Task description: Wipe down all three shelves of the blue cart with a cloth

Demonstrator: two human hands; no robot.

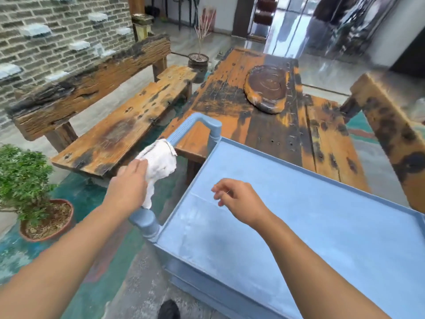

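While the left hand (128,183) sits on the white cloth (161,160), the cloth is draped over the handle bar (195,120) of the blue cart (207,286), at the cart's left end. The fingers are bent over the top of the cloth and clasp it against the bar. Most of the cloth bunches just beyond the fingertips, and a tail hangs down beside the wrist toward the handle's near post (145,223).

The right hand (239,199) hovers over the near-left part of the top shelf (299,226), well apart from the cloth. Its fingers are loosely curled with nothing in them, and it does not touch the shelf as far as I can tell. The top shelf is pale blue with a raised rim and a faint crease line across it under that hand. The lower shelves are hidden from this angle.

Past the cart is a worn orange-and-black wooden bench (264,125) carrying a round dark wood slab (266,88). To its left is a long backed wooden seat (115,134), with a brick wall (46,42) behind. A potted shrub (27,187) stands on the floor at left, and a pot of bare twigs (198,63) stands further back. A dark shoe tip (169,310) shows at the bottom edge.
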